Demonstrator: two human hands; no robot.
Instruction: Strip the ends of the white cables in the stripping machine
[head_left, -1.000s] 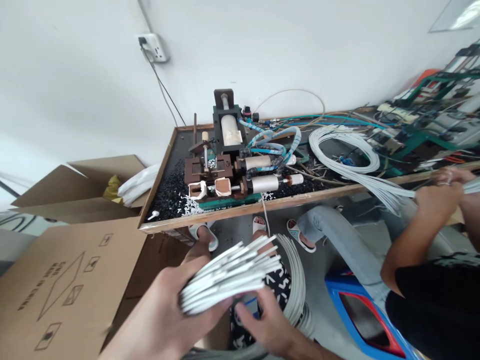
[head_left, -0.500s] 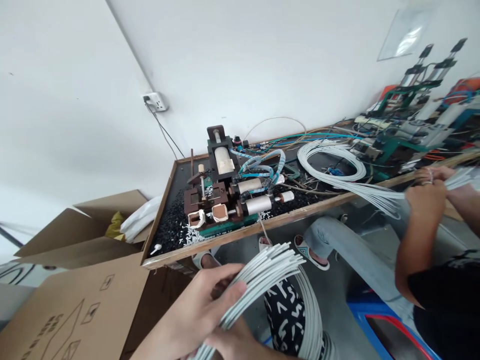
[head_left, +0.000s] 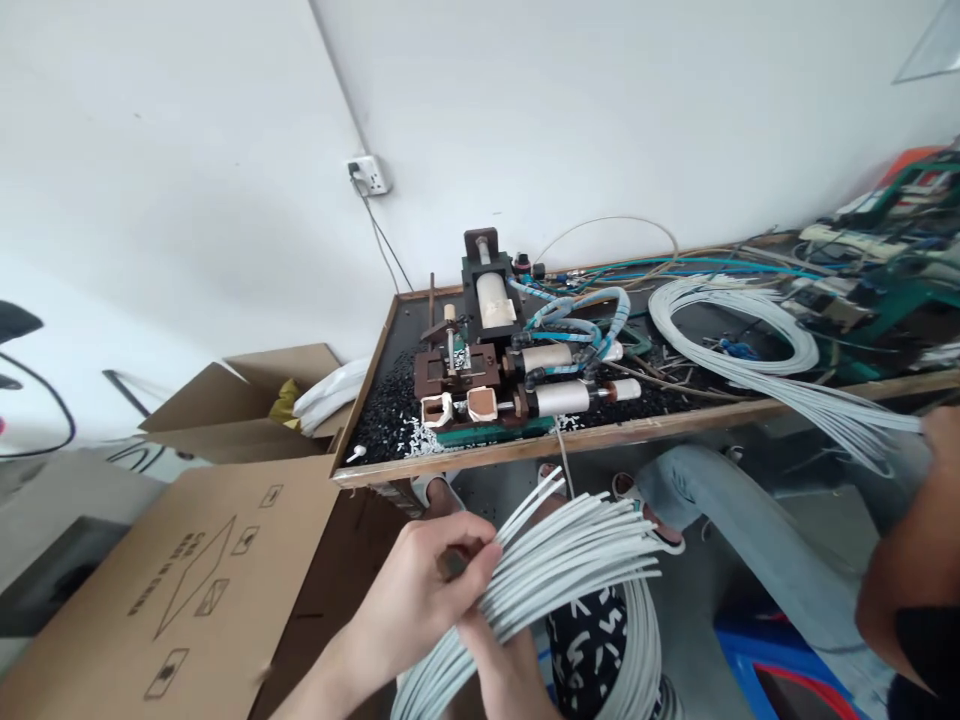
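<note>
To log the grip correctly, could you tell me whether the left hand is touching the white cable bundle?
Touching. In the head view, the left hand is closed around the white cable bundle, pressed directly against the strands.

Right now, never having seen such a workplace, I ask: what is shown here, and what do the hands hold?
The camera sits on a person's head and looks down at their hands. The left hand grips a bundle of white cables; the right hand touches it from below. Ahead stands a wooden bench bearing a small machine, black scraps and a coil of white cable. A cardboard box lies at the left. The arm at the right is a co-worker's.
</note>
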